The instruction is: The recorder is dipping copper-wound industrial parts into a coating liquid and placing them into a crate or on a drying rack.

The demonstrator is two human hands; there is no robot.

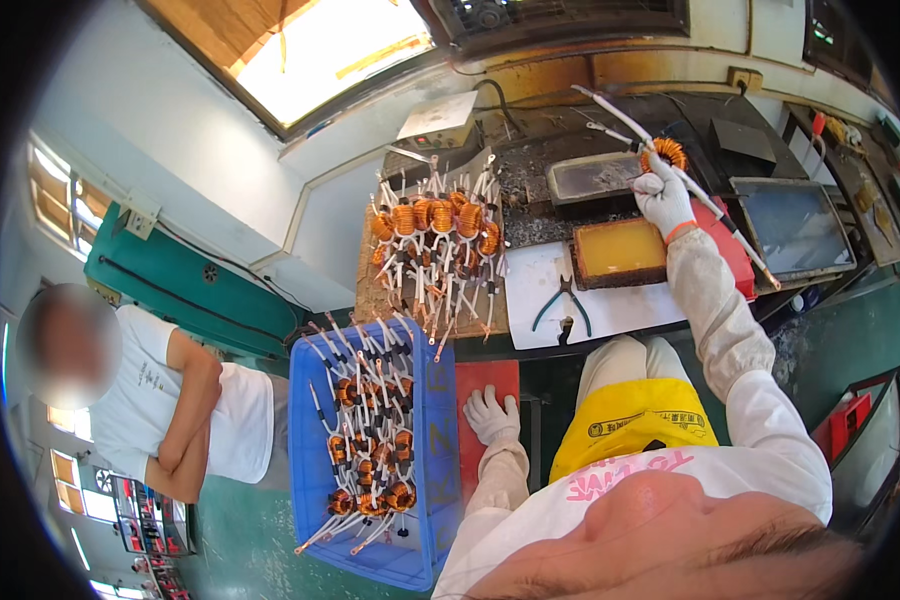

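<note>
My gloved right hand (664, 196) grips a toroidal coil (667, 154) wound with copper wire, its thick white leads sticking out both ways. The hand is raised above the bench, beside a tray of yellow liquid or wax (618, 252) and a grey metal pot (595, 177). Low on the left, my gloved left hand (491, 415) lies with fingers spread on a red surface (482, 380), holding nothing. It is close to the side of a blue plastic crate (440, 450), which contains several similar coils (370, 465).
Several more coils (435, 220) stand bunched on a board at the bench's left. Pliers with teal handles (564, 305) lie on white paper (530, 275). A shallow metal tray (795, 225) sits at the right. A person with folded arms (205, 400) stands at the left.
</note>
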